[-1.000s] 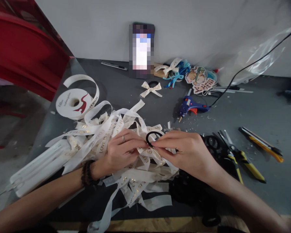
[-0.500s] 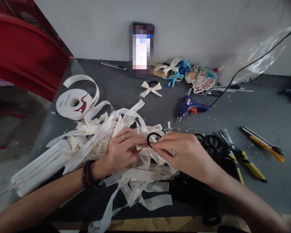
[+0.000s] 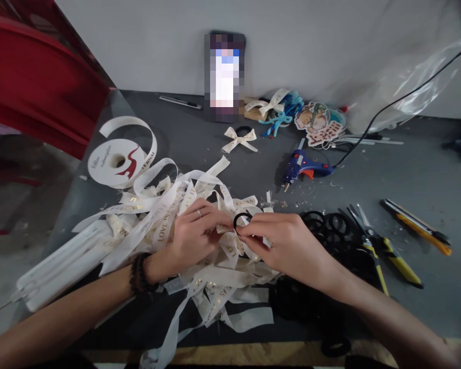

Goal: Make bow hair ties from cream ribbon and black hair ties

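Observation:
Above a heap of cream ribbon pieces printed with gold letters, both hands meet at a small black hair tie. My left hand is closed in a pinch on a ribbon at the tie's left side; its fingertips partly hide the ribbon. From the right, my right hand pinches the black hair tie between thumb and fingers, covering part of the loop. Further back lies a black hair tie with a cream bow on it. Many black hair ties are piled beside and below my right hand.
A ribbon spool stands left, behind a white power strip. The blue glue gun trails a black cord. Scissors and a yellow box cutter lie right. A phone leans on the wall near another cutter.
Both hands stay together at the hair tie. My right hand has shifted slightly left, its fingers re-angled around the loop. The view has tilted very little.

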Demonstrator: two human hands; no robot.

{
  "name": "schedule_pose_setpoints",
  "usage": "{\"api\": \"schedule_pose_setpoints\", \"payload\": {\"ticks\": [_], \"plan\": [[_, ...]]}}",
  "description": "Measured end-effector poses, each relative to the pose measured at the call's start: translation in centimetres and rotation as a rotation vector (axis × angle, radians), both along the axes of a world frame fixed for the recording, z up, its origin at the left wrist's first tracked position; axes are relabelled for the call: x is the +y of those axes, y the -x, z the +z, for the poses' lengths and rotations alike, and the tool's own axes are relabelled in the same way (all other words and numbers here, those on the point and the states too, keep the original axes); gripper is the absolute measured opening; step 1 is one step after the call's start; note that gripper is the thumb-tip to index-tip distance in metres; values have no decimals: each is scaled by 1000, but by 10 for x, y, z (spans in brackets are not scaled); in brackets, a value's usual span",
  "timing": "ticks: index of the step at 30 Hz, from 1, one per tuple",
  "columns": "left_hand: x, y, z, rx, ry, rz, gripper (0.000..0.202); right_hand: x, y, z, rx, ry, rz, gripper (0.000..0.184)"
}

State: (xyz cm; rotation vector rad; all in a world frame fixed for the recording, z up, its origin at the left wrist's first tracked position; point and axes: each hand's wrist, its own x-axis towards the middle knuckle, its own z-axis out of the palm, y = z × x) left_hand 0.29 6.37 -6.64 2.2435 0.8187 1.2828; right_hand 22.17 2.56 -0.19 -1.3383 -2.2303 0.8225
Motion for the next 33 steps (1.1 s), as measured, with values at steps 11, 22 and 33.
{"api": "schedule_pose_setpoints", "payload": {"ticks": [11,22,33], "plan": [[-1,1,-5,-54,81,-31,39,4,2,-3,151,123,-41,14],[2,1,-4,-86,97,-110,35,5,5,-5,228,206,-66,12],[2,4,-4,-75,97,-95,30,6,4,-8,282,291,-89,11]]}}
